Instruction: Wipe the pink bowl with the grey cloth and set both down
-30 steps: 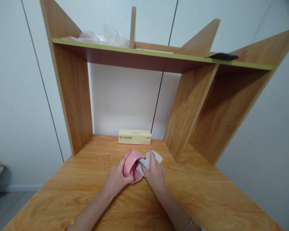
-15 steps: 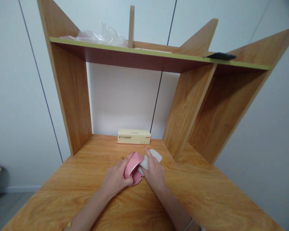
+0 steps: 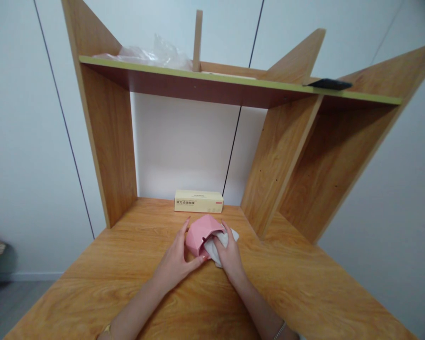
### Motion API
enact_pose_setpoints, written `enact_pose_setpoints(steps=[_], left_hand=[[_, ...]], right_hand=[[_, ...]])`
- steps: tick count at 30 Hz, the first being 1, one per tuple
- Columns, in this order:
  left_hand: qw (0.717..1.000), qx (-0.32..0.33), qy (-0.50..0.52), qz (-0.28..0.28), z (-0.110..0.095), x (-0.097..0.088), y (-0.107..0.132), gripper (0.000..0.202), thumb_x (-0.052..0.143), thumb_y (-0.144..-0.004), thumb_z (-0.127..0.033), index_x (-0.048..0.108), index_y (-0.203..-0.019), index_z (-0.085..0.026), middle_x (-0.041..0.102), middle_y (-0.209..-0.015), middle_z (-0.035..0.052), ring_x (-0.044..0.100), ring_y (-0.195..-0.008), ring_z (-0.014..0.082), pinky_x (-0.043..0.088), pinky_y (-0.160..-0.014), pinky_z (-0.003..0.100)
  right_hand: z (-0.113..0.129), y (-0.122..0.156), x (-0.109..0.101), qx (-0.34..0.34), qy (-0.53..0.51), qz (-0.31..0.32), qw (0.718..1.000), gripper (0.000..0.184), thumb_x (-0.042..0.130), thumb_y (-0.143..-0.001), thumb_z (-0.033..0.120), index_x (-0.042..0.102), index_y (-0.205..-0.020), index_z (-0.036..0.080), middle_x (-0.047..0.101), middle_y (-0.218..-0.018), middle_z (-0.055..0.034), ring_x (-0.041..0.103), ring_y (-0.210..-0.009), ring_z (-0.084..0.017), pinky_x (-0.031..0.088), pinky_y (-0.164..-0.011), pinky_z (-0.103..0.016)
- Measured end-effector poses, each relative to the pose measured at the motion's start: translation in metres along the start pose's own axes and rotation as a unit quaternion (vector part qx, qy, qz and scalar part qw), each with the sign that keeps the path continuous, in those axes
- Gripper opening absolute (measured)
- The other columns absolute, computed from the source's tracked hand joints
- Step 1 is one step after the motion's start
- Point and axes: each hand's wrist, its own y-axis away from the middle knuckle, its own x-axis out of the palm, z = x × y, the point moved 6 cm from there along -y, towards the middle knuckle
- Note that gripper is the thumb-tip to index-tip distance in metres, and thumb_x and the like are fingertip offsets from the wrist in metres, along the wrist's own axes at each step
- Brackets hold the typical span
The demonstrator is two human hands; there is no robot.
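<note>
A pink faceted bowl-like piece [image 3: 202, 230] with a small notch in its rim is tilted over the desk, its opening facing right toward my right hand. My left hand [image 3: 178, 257] grips it from the left, with the thumb at the lower rim and the fingers behind the outer side. A whitish cloth or wipe [image 3: 212, 250] is bunched in my right hand [image 3: 230, 253], whose fingers press it against the rim and into the opening. Part of the cloth sticks out behind the right hand, and the inside of the pink piece is mostly hidden.
A cream box [image 3: 198, 201] with dark printed characters stands at the back of the wooden desk [image 3: 127, 283]. Upright panels and a shelf [image 3: 198, 78] surround it. Clear plastic film [image 3: 156, 53] and a dark flat object [image 3: 331, 84] lie on the shelf.
The pink piece has been turned so that its faceted outside and notched rim now show. My left hand's grip is wider, and my right hand has pushed the cloth into the opening.
</note>
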Motion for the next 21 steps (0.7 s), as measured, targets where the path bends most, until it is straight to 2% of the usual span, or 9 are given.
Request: enact_pose_setpoints(steps=[2,5,8,12,16,21], left_hand=[[1.000,0.007,0.014,0.007,0.000,0.004,0.001,0.082,0.059,-0.073,-0.038,0.011,-0.136,-0.016,0.039,-0.132,0.0156,0.043,-0.117,0.0243,0.036,-0.096,0.037],[1.000,-0.020,0.007,0.005,0.004,0.006,0.002,0.078,0.058,-0.072,-0.038,0.016,-0.134,-0.013,0.047,-0.125,0.0153,0.050,-0.109,0.0241,0.040,-0.091,0.035],[0.998,-0.054,-0.032,-0.012,0.006,0.002,0.001,0.074,0.057,-0.070,-0.039,0.024,-0.131,-0.013,0.055,-0.117,0.0134,0.056,-0.101,0.0251,0.045,-0.084,0.034],[0.993,-0.085,-0.076,-0.015,0.006,-0.002,0.001,0.072,0.057,-0.068,-0.036,0.026,-0.131,-0.018,0.061,-0.109,0.0097,0.060,-0.093,0.0254,0.047,-0.076,0.033],[0.990,-0.074,-0.123,0.007,0.005,0.002,0.002,0.071,0.056,-0.068,-0.034,0.027,-0.132,-0.019,0.057,-0.116,0.0101,0.058,-0.097,0.0268,0.045,-0.081,0.035],[0.984,-0.059,-0.168,0.012,-0.001,0.003,0.003,0.072,0.056,-0.068,-0.035,0.028,-0.133,-0.020,0.055,-0.120,0.0101,0.058,-0.098,0.0273,0.044,-0.081,0.035]], right_hand=[[0.001,0.000,0.004,-0.006,-0.029,0.010,0.999,0.055,0.044,-0.077,0.027,0.034,-0.130,0.016,0.056,-0.115,-0.0094,0.053,-0.104,-0.019,0.042,-0.086,-0.029],[0.003,0.001,0.007,0.004,-0.013,0.022,1.000,0.056,0.046,-0.075,0.026,0.035,-0.128,0.015,0.058,-0.110,-0.0096,0.056,-0.098,-0.020,0.044,-0.080,-0.029],[0.007,0.001,0.004,0.022,0.061,0.020,0.998,0.059,0.049,-0.073,0.026,0.034,-0.129,0.016,0.061,-0.101,-0.0093,0.059,-0.089,-0.021,0.045,-0.072,-0.029],[0.018,0.002,-0.005,0.016,0.193,0.027,0.981,0.062,0.050,-0.075,0.027,0.029,-0.133,0.020,0.064,-0.090,-0.0072,0.061,-0.080,-0.023,0.042,-0.064,-0.029],[0.026,0.002,-0.008,-0.021,0.238,0.031,0.971,0.063,0.050,-0.076,0.027,0.025,-0.134,0.020,0.063,-0.098,-0.0082,0.060,-0.087,-0.024,0.040,-0.066,-0.028],[0.015,0.002,-0.002,0.028,0.255,0.078,0.963,0.062,0.050,-0.078,0.036,0.026,-0.133,0.018,0.065,-0.092,-0.0092,0.062,-0.081,-0.025,0.039,-0.063,-0.028]])
